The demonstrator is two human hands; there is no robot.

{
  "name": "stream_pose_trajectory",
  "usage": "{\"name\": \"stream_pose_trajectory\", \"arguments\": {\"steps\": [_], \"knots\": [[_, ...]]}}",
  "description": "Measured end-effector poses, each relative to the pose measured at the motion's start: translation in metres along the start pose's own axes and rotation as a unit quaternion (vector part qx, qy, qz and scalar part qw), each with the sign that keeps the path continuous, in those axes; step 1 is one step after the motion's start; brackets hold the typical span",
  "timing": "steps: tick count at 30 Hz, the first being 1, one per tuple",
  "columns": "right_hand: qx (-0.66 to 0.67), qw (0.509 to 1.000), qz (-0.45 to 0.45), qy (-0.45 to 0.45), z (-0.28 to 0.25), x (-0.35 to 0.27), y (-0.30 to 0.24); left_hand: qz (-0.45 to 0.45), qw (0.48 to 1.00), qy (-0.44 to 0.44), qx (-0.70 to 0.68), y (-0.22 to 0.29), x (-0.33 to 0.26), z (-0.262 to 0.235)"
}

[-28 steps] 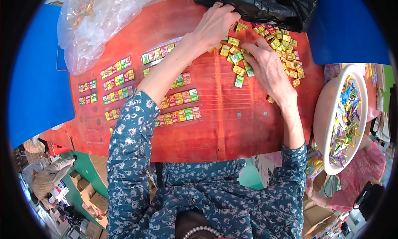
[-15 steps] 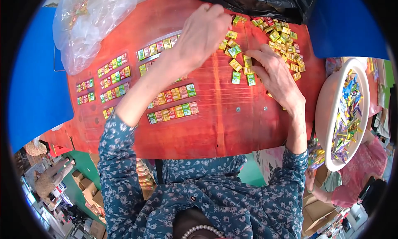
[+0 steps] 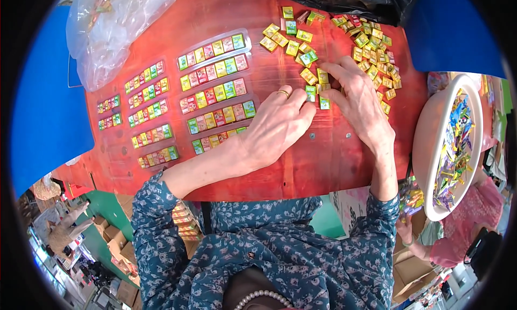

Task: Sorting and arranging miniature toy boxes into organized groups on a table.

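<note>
Small candy-sized boxes in yellow, green and red lie loose on the red table (image 3: 258, 183). My left hand (image 3: 285, 121) has come to the middle, its fingers curled, pinching the lower end of a small green box (image 3: 311, 93). Just to the right, my right hand (image 3: 360, 97) arches over the loose boxes, thumb and forefinger apart. Its fingertips reach a yellow box (image 3: 322, 76), and another green box (image 3: 324, 103) lies below its thumb. Left of my hands, clear plastic trays (image 3: 214, 50) hold boxes side by side in rows.
A clear plastic bag (image 3: 116, 35) lies at the far left, a black bag (image 3: 355, 3) at the far edge. More yellow boxes (image 3: 371, 54) are heaped at the far right. A white tub (image 3: 423, 148) of colourful wrapped pieces stands right, near another person in pink (image 3: 474, 218).
My left hand has come down from the far side of the loose boxes to the near green box, uncovering the filled trays. My right hand has barely moved.
</note>
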State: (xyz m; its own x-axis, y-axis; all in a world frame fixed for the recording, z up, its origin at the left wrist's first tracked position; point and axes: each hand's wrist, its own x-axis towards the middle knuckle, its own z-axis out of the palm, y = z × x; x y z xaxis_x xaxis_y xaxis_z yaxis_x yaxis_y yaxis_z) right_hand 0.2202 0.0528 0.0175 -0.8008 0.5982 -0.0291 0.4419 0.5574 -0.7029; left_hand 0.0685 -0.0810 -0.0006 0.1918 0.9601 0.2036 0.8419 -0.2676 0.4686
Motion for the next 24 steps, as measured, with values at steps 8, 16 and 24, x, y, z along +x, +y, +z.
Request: {"name": "stream_pose_trajectory", "arguments": {"steps": [8,16,24], "knots": [[-0.025,0.999,-0.028,0.017,0.001,-0.006,-0.001,0.010,0.998,0.057,-0.026,-0.019,0.020,-0.011],[-0.061,0.995,-0.032,0.071,0.013,-0.026,-0.008,0.081,0.994,0.058,0.047,-0.038,0.040,0.001],[-0.093,0.989,-0.064,0.098,0.016,-0.032,-0.005,0.088,0.991,0.079,0.063,-0.032,0.036,-0.010]]}}
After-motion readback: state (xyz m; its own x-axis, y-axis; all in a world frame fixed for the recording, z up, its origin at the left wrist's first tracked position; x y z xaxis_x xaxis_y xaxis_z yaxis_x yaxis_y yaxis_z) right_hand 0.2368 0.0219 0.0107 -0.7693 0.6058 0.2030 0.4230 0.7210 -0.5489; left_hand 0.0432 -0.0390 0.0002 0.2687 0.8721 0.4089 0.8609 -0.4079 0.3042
